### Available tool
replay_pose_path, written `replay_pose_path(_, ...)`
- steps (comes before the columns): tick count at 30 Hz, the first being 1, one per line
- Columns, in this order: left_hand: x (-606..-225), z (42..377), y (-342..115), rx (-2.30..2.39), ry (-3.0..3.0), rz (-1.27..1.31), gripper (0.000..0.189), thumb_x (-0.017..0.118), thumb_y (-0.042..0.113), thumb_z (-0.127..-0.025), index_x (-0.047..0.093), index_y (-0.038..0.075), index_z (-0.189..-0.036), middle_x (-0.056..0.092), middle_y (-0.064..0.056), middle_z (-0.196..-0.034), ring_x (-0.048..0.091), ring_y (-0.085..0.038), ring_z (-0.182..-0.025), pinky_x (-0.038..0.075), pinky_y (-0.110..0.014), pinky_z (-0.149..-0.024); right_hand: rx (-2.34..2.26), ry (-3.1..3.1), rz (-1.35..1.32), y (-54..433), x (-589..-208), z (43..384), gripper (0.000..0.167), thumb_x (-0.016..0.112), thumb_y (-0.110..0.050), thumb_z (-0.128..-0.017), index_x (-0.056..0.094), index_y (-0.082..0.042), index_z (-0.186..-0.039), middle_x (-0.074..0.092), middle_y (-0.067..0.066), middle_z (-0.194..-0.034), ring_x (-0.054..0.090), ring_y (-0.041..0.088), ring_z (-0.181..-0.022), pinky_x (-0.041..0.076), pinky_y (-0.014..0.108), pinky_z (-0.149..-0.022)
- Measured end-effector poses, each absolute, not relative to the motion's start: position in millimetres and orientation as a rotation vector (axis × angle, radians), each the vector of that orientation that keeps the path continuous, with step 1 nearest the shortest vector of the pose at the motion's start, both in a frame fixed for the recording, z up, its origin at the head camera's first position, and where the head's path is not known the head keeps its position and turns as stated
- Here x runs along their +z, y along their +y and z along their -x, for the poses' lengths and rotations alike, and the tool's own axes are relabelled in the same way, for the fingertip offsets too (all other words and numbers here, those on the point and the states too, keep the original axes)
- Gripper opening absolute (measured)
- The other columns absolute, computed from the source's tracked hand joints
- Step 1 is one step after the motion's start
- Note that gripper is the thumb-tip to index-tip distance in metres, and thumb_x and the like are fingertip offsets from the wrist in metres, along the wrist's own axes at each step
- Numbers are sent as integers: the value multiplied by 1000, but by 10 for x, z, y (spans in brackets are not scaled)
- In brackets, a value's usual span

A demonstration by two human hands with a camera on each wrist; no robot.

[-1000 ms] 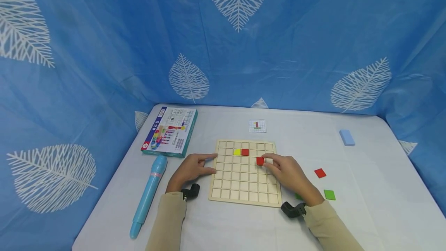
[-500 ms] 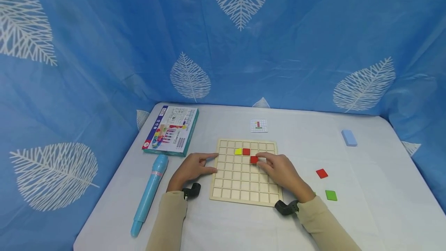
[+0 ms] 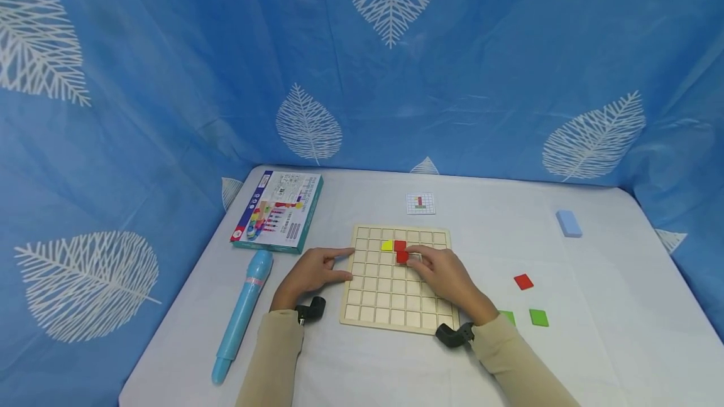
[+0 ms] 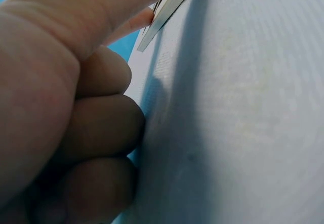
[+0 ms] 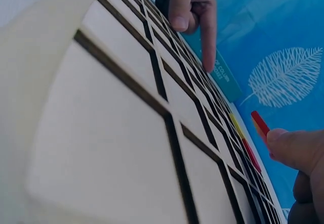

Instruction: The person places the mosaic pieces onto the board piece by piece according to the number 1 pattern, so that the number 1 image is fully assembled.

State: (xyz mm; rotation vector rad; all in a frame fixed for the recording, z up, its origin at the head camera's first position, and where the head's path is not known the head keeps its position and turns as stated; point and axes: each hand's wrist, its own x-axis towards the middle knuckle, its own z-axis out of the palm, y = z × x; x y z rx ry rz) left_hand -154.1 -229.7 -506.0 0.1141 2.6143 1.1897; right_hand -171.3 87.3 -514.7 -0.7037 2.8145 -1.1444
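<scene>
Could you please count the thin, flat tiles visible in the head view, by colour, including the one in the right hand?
Thin red square tiles: 3
Thin flat green tiles: 2, one partly hidden
Thin yellow tile with slanted edge: 1
Total visible: 6

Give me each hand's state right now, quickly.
Left hand: open, touching the wooden board at its edge.
Right hand: pinching a red tile.

Tablecloth [image 3: 373, 369]: bright in my head view, softly and evenly lit.
Blue curtain [image 3: 481, 74]: deeper in tone, a faint sheen on its folds.
My left hand [image 4: 55, 92]: shaded below, soft shadow banding the blurred cloth.
Board [image 5: 111, 128]: near rim out of focus in my dim, blue-tinted right wrist view.
</scene>
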Motion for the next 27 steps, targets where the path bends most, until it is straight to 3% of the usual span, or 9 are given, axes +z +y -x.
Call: replay_pose_path(27, -5123, 1565, -2342, 1234, 2595, -130, 58, 89, 37, -78, 70, 33, -133, 37, 3, -59, 34, -14, -55, 27, -26, -51, -957, 3042, 793, 730, -5262, 1657, 32, 73, -27, -97, 73, -15, -127, 34, -16, -51, 28, 4, -47, 31, 27, -48)
